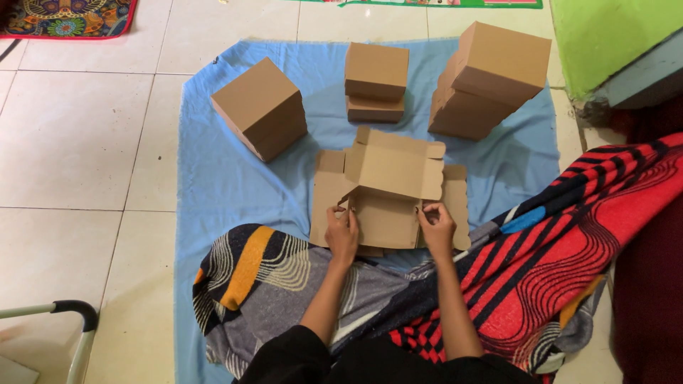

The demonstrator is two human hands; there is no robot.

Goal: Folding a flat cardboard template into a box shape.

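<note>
A partly folded brown cardboard box [388,188] lies on a blue cloth [228,178] in front of me, its back flap standing up. My left hand [341,231] pinches the box's left side flap near the front corner. At the right front corner, my right hand [436,226] grips the right side flap. Both forearms come up from the bottom of the view over patterned fabric on my lap.
Folded cardboard boxes stand on the cloth behind: a stack at left [261,108], a stack of two in the middle [376,82], a leaning pile at right [489,78]. A red striped blanket [569,249] lies at right, a metal frame with a black grip [71,313] at lower left.
</note>
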